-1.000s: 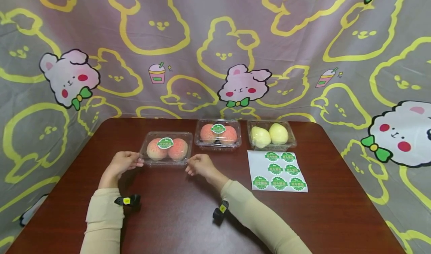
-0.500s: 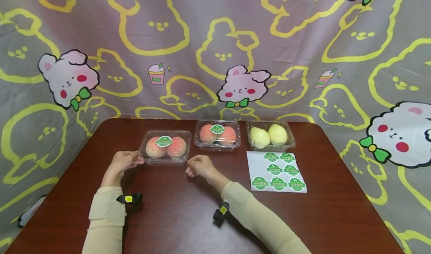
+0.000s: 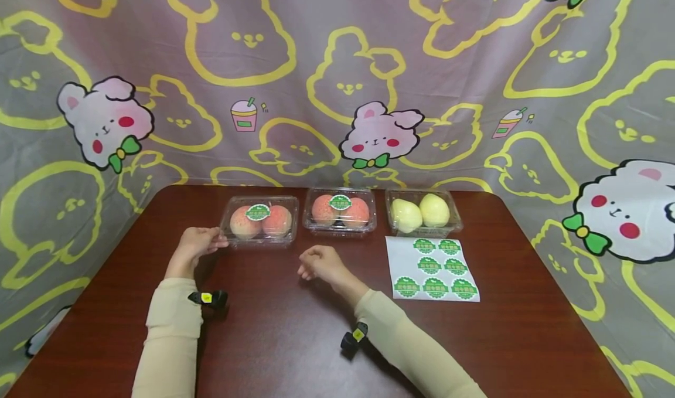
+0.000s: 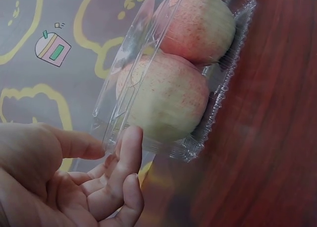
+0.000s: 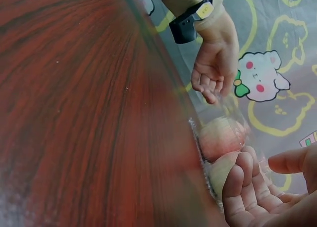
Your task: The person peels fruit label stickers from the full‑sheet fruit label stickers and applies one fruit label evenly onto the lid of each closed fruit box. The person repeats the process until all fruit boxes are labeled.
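My left hand [image 3: 199, 247] pinches the near left corner of a clear plastic clamshell box [image 3: 262, 241] on the table. Two pink-and-cream peaches [image 4: 163, 95] lie inside it, and a round green-and-white sticker [image 3: 258, 212] is on its lid. In the left wrist view, the thumb and index finger meet at the box's rim corner. My right hand [image 3: 324, 263] is over the table, apart from the box's near right corner, with loosely bent fingers and nothing held. In the right wrist view, its fingers overlap the peach box.
A second stickered peach box [image 3: 340, 230] stands just right of the first. Farther right is a clear box [image 3: 429, 232] with two pale yellow fruits and no sticker. In front of that lies a white sheet [image 3: 402, 260] with several green stickers. A patterned curtain [image 3: 295, 46] hangs behind the table.
The left peach box has slid back, roughly level with the middle box, and my left hand has moved along with it. My right hand has drawn away from its corner, toward the right.
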A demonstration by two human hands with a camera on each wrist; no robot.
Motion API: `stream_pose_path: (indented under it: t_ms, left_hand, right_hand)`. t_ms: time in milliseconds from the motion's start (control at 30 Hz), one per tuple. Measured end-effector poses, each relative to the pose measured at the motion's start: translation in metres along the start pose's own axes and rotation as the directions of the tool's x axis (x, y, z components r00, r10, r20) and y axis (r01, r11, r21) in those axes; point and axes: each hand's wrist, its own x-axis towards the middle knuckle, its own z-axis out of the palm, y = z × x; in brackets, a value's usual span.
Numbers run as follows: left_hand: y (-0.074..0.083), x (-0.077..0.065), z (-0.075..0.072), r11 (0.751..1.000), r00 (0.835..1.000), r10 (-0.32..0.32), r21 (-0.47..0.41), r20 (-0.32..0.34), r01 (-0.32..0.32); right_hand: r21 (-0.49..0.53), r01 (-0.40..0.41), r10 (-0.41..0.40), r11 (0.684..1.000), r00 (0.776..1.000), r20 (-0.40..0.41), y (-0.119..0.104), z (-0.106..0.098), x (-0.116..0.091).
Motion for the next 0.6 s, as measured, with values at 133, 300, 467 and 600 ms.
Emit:
stream_pose_path:
  t_ms: [133, 300, 467, 600]
  left_hand:
    - [0.003, 0.004, 0.001, 1.000, 1.000, 0.006, -0.012, -0.006, -0.006]
    - [0.004, 0.009, 0.001, 1.000, 1.000, 0.002, -0.005, -0.015, -0.002]
    - [0.008, 0.012, 0.003, 1.000, 1.000, 0.000, 0.004, -0.027, 0.000]
    - [0.010, 0.016, 0.004, 1.000, 1.000, -0.002, 0.007, -0.026, 0.003]
  right_hand:
    - [-0.004, 0.029, -0.029, 1.000, 1.000, -0.005, 0.001, -0.003, -0.004]
    - [0.005, 0.050, -0.050, 0.999, 0.999, -0.020, 0.001, -0.009, -0.009]
    - [0.044, 0.036, -0.034, 0.998, 0.998, -0.048, 0.000, -0.018, -0.013]
    - [0.065, 0.029, -0.026, 0.997, 0.998, -0.057, -0.002, -0.024, -0.015]
